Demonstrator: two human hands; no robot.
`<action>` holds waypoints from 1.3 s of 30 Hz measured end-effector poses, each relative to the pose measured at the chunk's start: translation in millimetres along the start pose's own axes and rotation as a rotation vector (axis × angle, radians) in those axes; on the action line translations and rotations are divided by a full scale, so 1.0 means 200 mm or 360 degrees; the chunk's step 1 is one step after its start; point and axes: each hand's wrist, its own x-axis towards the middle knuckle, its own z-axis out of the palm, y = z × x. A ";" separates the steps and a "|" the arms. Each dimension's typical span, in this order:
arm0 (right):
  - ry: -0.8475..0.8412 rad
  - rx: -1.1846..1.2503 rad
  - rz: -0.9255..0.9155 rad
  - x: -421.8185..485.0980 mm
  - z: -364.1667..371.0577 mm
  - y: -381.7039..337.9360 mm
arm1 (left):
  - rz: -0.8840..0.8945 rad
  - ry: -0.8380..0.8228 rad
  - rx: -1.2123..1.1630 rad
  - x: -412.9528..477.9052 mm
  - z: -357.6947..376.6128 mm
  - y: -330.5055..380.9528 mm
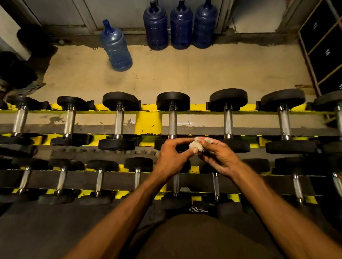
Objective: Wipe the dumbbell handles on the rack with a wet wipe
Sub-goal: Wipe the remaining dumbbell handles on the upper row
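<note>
Head view looks down on a yellow rack (148, 121) carrying 2 rows of black dumbbells (228, 100) with metal grips. Both hands meet above the rack, between the 2 rows, sharing a small crumpled white wet wipe (196, 145). The left hand (172, 160) pinches it between curled thumb and fingertips from one side, and the right hand (217, 156) pinches it from the other, fingers bent round it. The wipe sits just in front of the near end of the 4th handle (172, 122) from the left in the upper row; whether it touches the metal cannot be told. Beyond the rack, on the floor (182, 71), 3 dark blue water bottles (181, 22) stand side by side, 1 paler bottle (115, 45) to their left.
</note>
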 end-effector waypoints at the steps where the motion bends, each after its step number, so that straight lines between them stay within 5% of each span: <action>1: 0.0023 -0.0021 -0.0035 -0.04 0.01 0.02 | 0.0003 -0.0001 -0.0032 -0.03 0.00 0.00; 9: 0.0533 -0.0626 -0.0448 -0.30 0.00 0.18 | 0.0051 -0.0074 -0.0208 -0.28 0.08 0.00; 19: 0.0222 -0.0541 -0.0626 -0.54 -0.16 0.20 | 0.0008 -0.0074 -0.0251 -0.33 0.22 0.07; 27: 0.0728 -0.0466 -0.0637 -0.46 -0.37 0.04 | -0.0004 -0.0078 0.0074 -0.17 0.39 0.02; 39: 0.0623 -0.1023 -0.0571 -0.01 -0.66 -0.42 | -0.0225 0.0306 0.0526 0.18 0.68 -0.03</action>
